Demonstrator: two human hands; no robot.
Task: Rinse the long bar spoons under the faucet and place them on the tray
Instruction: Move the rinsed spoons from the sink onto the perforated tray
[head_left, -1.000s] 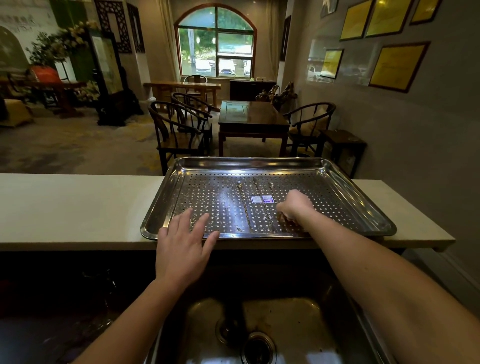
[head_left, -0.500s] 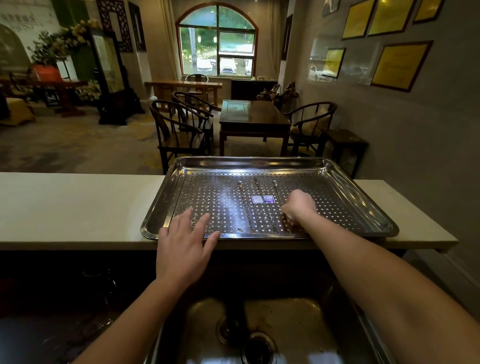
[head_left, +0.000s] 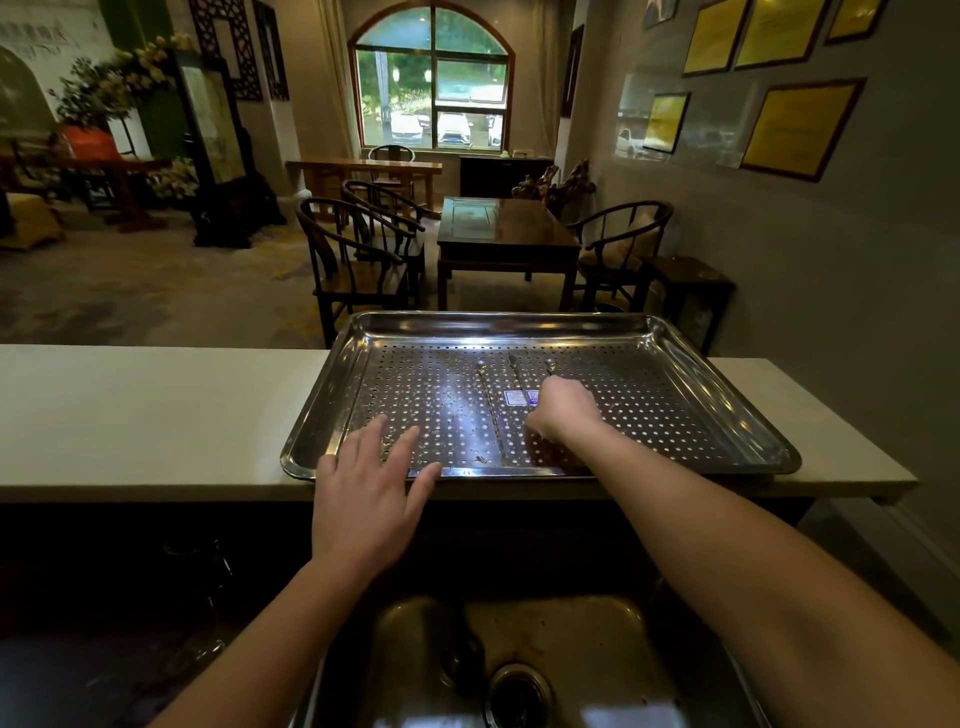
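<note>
Bar spoons (head_left: 491, 410) lengthwise at mid-tray, three side by side on the perforated floor of the tray (head_left: 727, 364); near stretches of the middle and right ones hidden under the right hand (head_left: 563, 410). Knuckles up, fingers curled out of sight beneath: cannot tell whether gripping a handle or only pressing. Left hand (head_left: 369, 488) flat and spread over the tray's near rim, holding nothing. Blue-and-white sticker (head_left: 517, 398) beside that fist, print too small to read. Sink (head_left: 597, 639) nearer than the tray, cut off at bottom.

Left grip (head_left: 363, 499) lies palm down, fingers spread, at the counter (head_left: 156, 415)'s near edge; right grip (head_left: 563, 408) reaches farther, fingers curled under.
</note>
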